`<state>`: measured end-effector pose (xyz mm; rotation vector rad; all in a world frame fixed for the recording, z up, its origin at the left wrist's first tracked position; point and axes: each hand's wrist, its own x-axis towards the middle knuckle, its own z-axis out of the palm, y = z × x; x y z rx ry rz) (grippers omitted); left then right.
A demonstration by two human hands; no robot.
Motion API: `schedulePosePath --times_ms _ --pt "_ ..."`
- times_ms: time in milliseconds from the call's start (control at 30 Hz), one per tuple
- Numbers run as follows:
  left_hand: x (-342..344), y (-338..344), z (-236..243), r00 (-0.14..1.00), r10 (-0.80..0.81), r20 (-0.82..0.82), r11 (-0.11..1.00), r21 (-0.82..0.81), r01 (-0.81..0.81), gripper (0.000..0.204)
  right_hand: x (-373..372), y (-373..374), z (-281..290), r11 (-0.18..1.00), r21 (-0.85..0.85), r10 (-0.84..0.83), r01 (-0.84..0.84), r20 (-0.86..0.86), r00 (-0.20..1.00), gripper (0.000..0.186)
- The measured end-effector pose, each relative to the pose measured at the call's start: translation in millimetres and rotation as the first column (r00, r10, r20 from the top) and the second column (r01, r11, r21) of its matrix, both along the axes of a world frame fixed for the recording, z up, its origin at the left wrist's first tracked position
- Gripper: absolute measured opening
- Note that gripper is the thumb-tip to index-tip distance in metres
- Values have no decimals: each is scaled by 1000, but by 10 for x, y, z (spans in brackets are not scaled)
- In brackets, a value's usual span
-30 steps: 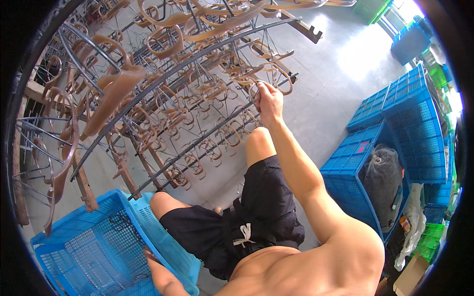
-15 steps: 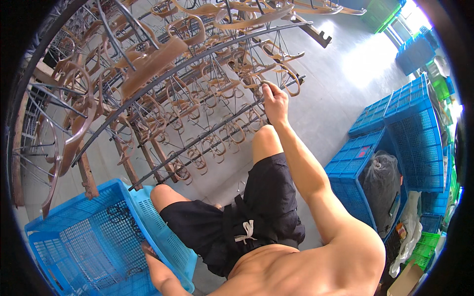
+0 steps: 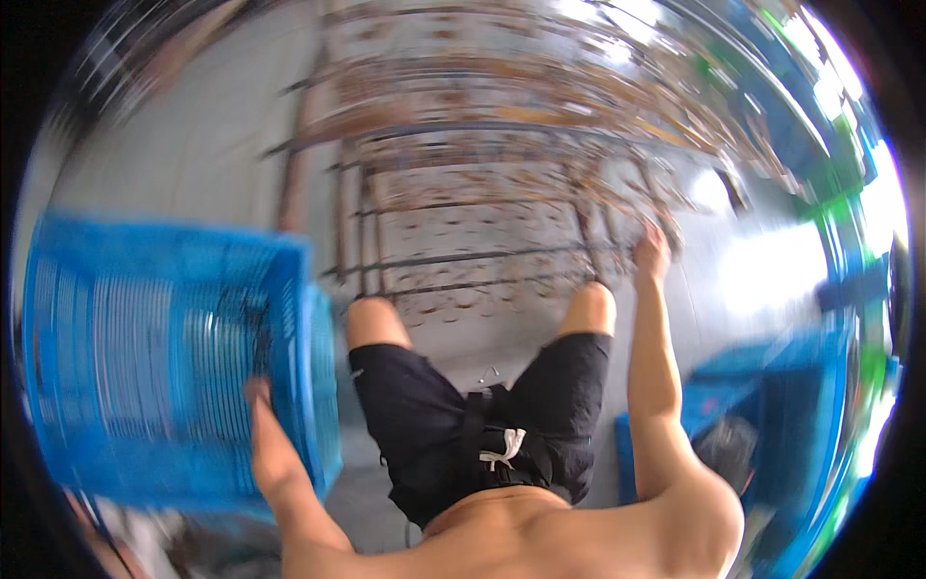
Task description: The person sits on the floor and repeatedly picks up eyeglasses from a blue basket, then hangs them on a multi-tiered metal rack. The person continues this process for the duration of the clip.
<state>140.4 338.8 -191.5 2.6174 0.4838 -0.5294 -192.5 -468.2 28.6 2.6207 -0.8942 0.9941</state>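
My right hand [image 3: 652, 253] is stretched forward at the right end of a rack [image 3: 444, 259], its fingers curled closed. Motion blur hides what they hold, if anything. Rows of thin brown curved pieces that look like glasses frames [image 3: 458, 217] hang along the rack's dark bars. My left hand [image 3: 258, 391] reaches into a blue plastic basket [image 3: 289, 338] at my left, near its right wall. Some dark, thin items [image 3: 258, 328] lie by that wall, too blurred to name. The left fingers are smeared.
Both my knees [image 3: 376, 323] face the rack. A small hook-shaped thing [image 3: 490, 373] lies on the grey floor between them. At right stand blue crates [image 3: 801, 396], one with a dark bagged bundle [image 3: 725, 449]. Green crates [image 3: 834, 188] blur at the far right.
My view has swung, so the rack now lies straight ahead, blurred. My right hand stays by the rack's right end and my left hand stays in the basket.
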Motion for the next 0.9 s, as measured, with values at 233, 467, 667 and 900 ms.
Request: schedulePosePath --times_ms 233,467,667,900 --pt "370 -1029 653 937 134 322 986 -136 -94 42 -116 902 136 895 163 -422 416 3 907 56" --pt "995 -1378 699 900 280 334 944 74 -321 62 79 2737 466 872 378 457 -312 -395 797 44" --pt "1492 -1696 418 766 636 92 762 83 -643 50 447 3330 435 581 810 528 -80 -300 794 41" --pt "1355 -1275 223 792 592 147 805 -131 -578 20 701 3348 413 469 867 602 -171 -172 780 21"
